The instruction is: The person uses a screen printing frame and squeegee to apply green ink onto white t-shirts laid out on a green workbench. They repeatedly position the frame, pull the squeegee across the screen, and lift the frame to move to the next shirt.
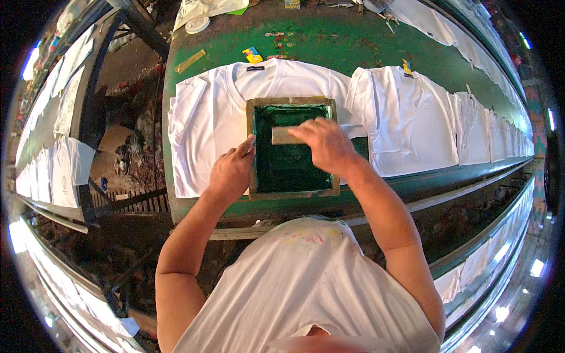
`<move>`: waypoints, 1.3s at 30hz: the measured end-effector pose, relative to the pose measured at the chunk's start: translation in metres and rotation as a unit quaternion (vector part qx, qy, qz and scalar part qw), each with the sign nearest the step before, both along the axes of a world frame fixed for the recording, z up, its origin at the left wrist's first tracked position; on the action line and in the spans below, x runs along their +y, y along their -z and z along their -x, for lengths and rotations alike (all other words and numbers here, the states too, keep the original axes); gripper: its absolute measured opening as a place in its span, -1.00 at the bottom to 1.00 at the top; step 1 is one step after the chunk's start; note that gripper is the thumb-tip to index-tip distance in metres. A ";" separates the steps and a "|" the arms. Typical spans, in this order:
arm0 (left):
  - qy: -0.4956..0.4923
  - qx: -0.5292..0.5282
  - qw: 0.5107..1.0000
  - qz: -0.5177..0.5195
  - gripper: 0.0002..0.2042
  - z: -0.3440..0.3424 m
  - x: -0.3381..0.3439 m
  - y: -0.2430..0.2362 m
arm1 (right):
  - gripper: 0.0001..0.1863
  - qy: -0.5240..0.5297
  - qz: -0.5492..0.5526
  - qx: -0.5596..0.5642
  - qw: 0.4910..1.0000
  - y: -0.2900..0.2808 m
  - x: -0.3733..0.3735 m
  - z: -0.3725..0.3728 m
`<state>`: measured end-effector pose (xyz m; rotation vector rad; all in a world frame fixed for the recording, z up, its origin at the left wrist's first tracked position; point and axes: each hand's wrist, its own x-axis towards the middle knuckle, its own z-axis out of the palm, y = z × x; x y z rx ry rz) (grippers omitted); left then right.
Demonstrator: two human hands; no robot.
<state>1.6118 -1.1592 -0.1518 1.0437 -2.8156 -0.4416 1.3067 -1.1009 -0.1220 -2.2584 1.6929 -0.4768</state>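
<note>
A wooden-framed printing screen (253,170) with dark green mesh lies on a white T-shirt (203,112) spread on the green table. My left hand (231,167) rests against the screen's left side bar, its fingers stretched along the wood. Over the mesh, my right hand (326,144) grips a short wooden squeegee (283,136). The squeegee lies crosswise in the upper half of the frame. Its lower edge and the shirt under the screen are hidden.
To the right, another white T-shirt (406,126) and several more run along the green table (329,38). A strip of brown tape (190,61) and a round white lid (197,25) lie at the far left. Racks of white shirts (70,165) stand to the left.
</note>
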 end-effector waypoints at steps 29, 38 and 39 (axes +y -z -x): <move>-0.066 -0.003 0.996 -0.058 -0.70 0.008 0.007 0.000 | -0.43 -0.011 0.023 -0.059 0.998 0.005 -0.008 0.009; -0.021 -0.007 1.000 -0.017 -0.61 0.006 0.004 -0.003 | -0.50 -0.040 0.012 -0.048 0.998 0.000 0.077 -0.024; -0.020 0.002 1.000 -0.014 -0.60 0.006 0.004 -0.002 | -0.50 -0.044 0.010 -0.045 0.998 -0.001 0.084 -0.027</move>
